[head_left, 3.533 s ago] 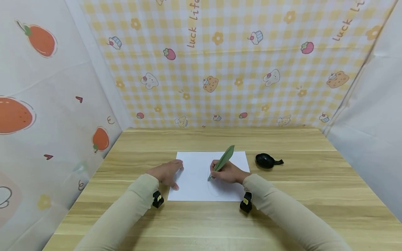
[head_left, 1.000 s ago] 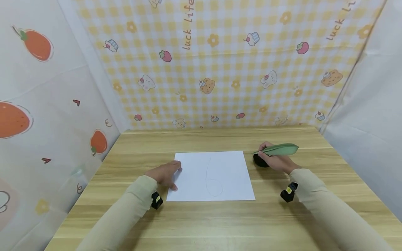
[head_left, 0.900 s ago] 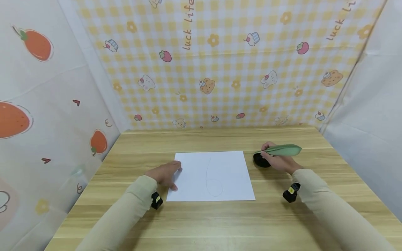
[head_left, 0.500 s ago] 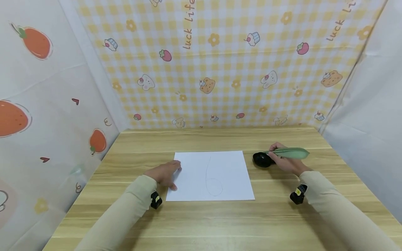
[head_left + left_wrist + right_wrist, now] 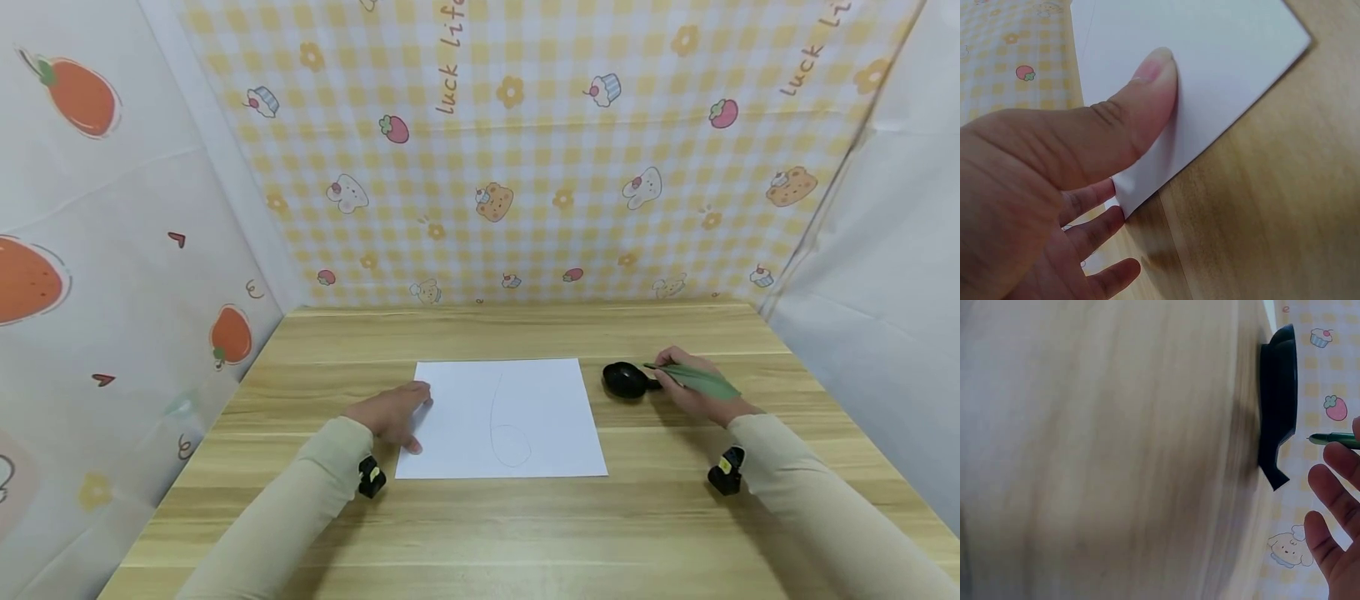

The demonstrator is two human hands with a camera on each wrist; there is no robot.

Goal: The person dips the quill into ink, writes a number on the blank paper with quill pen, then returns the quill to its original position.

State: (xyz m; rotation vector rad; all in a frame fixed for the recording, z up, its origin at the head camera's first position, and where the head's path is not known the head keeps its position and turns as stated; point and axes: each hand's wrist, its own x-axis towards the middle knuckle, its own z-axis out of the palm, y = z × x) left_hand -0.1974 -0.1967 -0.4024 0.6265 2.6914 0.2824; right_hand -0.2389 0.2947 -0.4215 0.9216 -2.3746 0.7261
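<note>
A white sheet of paper [image 5: 457,421] lies on the table with a thin line shaped like a 6 on it. My left hand [image 5: 392,412] rests over its left edge, thumb and fingers spread; in the left wrist view the thumb [image 5: 1129,109] lies over the sheet near a corner. To the right of the paper, my right hand [image 5: 697,390] pinches a green leaf-shaped pen [image 5: 705,381]. Its dark tip points left, close over the handle of a small black pan-like dish [image 5: 624,380]. In the right wrist view the pen tip [image 5: 1319,439] shows beside the dish, the other fingers loose.
The wood-grain table [image 5: 495,533] extends around the paper on all sides. A yellow checked cloth [image 5: 450,167] hangs behind it, with white cloth walls at left and right. A black wrist camera [image 5: 725,472] sits under the right sleeve.
My right hand has left the paper, where it was drawing the loop, and passed over the black dish to its right, still holding the pen. My left hand stays in place.
</note>
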